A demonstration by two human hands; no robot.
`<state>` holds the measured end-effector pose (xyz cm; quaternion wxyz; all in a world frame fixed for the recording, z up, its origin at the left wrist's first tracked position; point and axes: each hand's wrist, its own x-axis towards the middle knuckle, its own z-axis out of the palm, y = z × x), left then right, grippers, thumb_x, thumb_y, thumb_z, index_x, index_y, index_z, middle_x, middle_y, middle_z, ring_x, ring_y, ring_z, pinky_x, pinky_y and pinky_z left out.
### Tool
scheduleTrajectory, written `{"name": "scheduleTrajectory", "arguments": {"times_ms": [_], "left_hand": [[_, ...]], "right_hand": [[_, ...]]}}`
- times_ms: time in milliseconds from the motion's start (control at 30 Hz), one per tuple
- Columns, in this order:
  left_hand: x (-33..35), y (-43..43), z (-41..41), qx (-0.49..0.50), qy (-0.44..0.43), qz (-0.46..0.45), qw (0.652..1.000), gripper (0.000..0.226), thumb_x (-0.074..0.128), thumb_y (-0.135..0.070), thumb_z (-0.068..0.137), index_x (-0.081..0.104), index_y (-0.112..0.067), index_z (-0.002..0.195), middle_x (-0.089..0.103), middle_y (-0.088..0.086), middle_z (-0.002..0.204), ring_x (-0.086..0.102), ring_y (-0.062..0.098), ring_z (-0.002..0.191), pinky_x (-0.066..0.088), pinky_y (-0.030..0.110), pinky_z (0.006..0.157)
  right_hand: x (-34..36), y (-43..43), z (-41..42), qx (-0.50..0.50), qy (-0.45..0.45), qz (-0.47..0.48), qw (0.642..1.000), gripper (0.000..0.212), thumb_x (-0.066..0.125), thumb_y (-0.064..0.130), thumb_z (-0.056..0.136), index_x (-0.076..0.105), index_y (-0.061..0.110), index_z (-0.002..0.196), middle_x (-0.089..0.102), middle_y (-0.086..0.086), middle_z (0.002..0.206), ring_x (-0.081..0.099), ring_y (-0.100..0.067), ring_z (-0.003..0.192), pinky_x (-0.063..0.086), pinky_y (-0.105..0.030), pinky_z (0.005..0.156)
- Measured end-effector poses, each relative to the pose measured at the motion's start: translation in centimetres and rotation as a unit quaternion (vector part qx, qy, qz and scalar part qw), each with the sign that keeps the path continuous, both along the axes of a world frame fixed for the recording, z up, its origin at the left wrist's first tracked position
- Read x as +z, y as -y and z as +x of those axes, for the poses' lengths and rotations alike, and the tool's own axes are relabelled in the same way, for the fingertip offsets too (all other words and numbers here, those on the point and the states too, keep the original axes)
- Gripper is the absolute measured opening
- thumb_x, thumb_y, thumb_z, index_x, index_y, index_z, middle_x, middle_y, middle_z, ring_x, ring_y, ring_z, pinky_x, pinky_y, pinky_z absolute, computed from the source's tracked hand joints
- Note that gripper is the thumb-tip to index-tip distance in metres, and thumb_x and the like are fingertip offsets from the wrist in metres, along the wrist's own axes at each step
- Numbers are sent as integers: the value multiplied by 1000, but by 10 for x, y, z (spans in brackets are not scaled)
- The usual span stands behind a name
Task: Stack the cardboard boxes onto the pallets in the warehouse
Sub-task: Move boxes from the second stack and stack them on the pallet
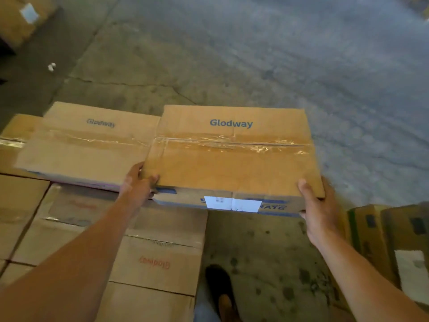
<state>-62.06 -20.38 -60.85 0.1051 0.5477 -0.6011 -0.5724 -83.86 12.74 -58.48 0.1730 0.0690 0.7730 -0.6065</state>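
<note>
I hold a taped cardboard box [232, 156] printed "Glodway" in blue, with a white label on its near side. My left hand [137, 184] grips its near left corner, thumb on top. My right hand [319, 205] grips its near right corner, thumb on the lid and fingers underneath. The box hangs partly over the stack's right edge. A second blue "Glodway" box [88, 145] lies just left of it, on top of a lower layer of stacked boxes [153, 261]. No pallet is visible beneath them.
Bare cracked concrete floor [255, 54] spreads ahead and to the right. More cartons [383, 231] stand at the right edge, and another carton [21, 17] sits at the far top left. My shoe [220, 289] is on the floor beside the stack.
</note>
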Motion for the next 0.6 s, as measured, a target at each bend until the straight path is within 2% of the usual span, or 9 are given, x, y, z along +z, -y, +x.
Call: {"name": "scheduleTrajectory", "arguments": {"times_ms": [100, 167, 233, 300, 400, 533, 600], "left_hand": [[-39, 22, -7, -3, 40, -15, 999, 53, 68, -16, 94, 47, -14, 143, 56, 10, 119, 60, 29, 97, 57, 55, 89], [-60, 35, -3, -15, 82, -35, 996, 65, 73, -30, 86, 47, -17, 144, 53, 13, 129, 60, 32, 108, 55, 55, 92], [-77, 46, 3, -28, 121, -52, 991, 66, 73, -35, 86, 47, -19, 145, 50, 15, 136, 56, 35, 116, 52, 55, 97], [-87, 57, 4, -39, 127, -70, 989, 64, 74, -34, 88, 49, -19, 144, 52, 16, 134, 56, 36, 116, 51, 53, 98], [-92, 74, -3, -55, 138, -94, 984, 61, 76, -30, 87, 51, -18, 141, 54, 18, 129, 57, 37, 112, 52, 49, 93], [-100, 84, 0, -79, 148, -106, 980, 62, 78, -30, 85, 52, -17, 140, 58, 17, 122, 58, 34, 102, 51, 44, 84], [-101, 90, 5, -101, 174, -126, 971, 67, 79, -37, 84, 52, -18, 141, 55, 18, 128, 55, 36, 112, 49, 48, 92]], "right_hand": [[-49, 28, -11, -5, 30, 16, 999, 53, 72, 41, 90, 52, 36, 139, 67, 10, 113, 67, -13, 99, 57, -49, 89], [-72, 40, -15, 6, 49, 20, 999, 54, 71, 37, 92, 51, 35, 142, 67, 8, 117, 66, -11, 100, 57, -45, 85], [-86, 50, -13, 12, 70, 21, 997, 55, 70, 31, 93, 50, 32, 143, 66, 5, 122, 65, -11, 103, 56, -43, 83], [-97, 56, -9, 1, 84, 28, 996, 50, 70, 27, 93, 51, 29, 139, 64, 6, 122, 63, -11, 103, 55, -44, 84], [-104, 65, -5, -6, 98, 35, 995, 41, 69, 26, 94, 52, 36, 130, 63, 10, 116, 62, -9, 101, 55, -44, 83], [-108, 75, -6, -4, 107, 50, 993, 48, 69, 27, 94, 49, 34, 136, 61, 3, 128, 61, -20, 113, 53, -51, 92], [-113, 78, -6, -1, 111, 60, 992, 54, 69, 26, 94, 45, 31, 142, 58, 1, 132, 58, -23, 118, 51, -54, 97]]}}
